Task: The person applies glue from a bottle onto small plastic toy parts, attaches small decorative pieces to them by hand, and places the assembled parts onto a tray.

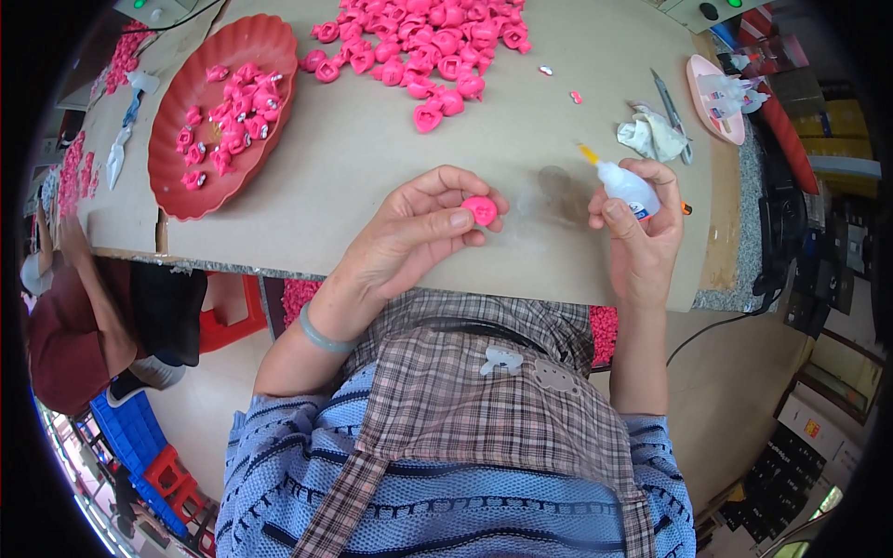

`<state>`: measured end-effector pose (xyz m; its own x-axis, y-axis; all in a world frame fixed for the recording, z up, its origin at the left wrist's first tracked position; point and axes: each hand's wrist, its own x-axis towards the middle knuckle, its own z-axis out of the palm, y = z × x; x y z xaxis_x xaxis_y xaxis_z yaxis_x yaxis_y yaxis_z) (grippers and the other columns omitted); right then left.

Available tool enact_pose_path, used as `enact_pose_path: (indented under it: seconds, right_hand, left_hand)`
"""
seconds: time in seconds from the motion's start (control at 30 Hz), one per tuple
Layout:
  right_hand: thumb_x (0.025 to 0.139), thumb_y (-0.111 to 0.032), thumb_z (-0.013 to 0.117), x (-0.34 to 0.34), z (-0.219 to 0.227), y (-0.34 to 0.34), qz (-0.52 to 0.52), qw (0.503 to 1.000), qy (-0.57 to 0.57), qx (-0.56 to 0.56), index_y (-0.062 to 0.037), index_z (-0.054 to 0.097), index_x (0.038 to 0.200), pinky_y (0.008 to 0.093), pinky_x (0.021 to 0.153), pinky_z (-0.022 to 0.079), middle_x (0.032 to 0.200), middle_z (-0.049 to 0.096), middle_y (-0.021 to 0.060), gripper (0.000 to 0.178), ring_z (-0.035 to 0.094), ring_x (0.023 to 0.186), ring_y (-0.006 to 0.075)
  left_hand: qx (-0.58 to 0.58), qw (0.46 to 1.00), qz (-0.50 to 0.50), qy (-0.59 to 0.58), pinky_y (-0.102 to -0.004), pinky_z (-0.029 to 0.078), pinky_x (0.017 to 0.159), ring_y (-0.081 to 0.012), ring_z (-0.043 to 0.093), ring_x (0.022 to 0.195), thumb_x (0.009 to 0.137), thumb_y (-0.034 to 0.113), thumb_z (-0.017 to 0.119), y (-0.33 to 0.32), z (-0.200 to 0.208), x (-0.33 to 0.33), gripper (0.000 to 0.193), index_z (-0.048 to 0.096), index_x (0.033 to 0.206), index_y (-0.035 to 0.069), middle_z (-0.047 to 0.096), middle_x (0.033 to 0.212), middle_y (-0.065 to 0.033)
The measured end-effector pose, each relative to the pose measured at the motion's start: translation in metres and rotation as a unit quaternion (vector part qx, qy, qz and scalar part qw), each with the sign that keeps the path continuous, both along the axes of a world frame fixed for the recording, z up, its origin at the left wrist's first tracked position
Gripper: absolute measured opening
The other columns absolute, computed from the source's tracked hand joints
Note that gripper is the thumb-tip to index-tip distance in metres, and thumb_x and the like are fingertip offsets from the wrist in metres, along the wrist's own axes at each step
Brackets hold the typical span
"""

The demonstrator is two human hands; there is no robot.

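Between the thumb and fingers of my left hand [419, 223] is a small round pink plastic piece [480, 210], held above the table near its front edge. My right hand [642, 219] grips a small white glue bottle [629, 189] with a yellow nozzle, which tilts up toward the left. The nozzle tip is apart from the pink piece. Ahead of my hands lies a large pile of pink molded pieces [437, 46]. To the left, a red scalloped tray [167, 167] carries several pink pieces with small silvery parts on them.
A crumpled white cloth [651, 135] lies beside a craft knife [668, 107] at the right. Behind them, a pink dish [704, 84] holds several white bottles. Two tiny parts [576, 97] rest near the pile. A co-worker's arm [98, 288] reaches the table at far left.
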<state>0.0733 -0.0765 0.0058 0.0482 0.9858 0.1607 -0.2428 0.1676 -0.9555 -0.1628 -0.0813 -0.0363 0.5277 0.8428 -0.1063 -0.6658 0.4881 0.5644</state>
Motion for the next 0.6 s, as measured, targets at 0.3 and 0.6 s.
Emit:
enact_pose_path:
  seconds: [0.3, 0.6]
  right_hand:
    - [0.079, 0.000, 0.067, 0.003, 0.010, 0.046, 0.022, 0.988, -0.118, -0.099, -0.0012, 0.054, 0.098, 0.0279, 0.067, 0.050, 0.088, 0.059, 0.0069, 0.022, 0.061, 0.076, 0.0157]
    - [0.081, -0.007, 0.063, -0.004, -0.001, 0.107, -0.052, 0.794, -0.602, 0.070, -0.0004, 0.063, 0.090, 0.0349, 0.072, 0.047, 0.085, 0.061, 0.0102, 0.012, 0.061, 0.078, 0.0238]
  left_hand:
    - [-0.004, 1.000, -0.017, -0.012, -0.0284, 0.049, 0.080, -0.0182, 0.058, 0.095, 0.087, 0.011, 0.063, 0.000, 0.000, -0.001, 0.023, 0.056, 0.108, 0.004, 0.057, 0.109, -0.0157]
    - [0.008, 0.999, -0.022, -0.030, -0.0260, 0.049, 0.080, -0.0152, 0.060, 0.093, 0.090, 0.011, 0.059, 0.004, -0.001, -0.001, 0.024, 0.056, 0.112, 0.002, 0.061, 0.110, -0.0133]
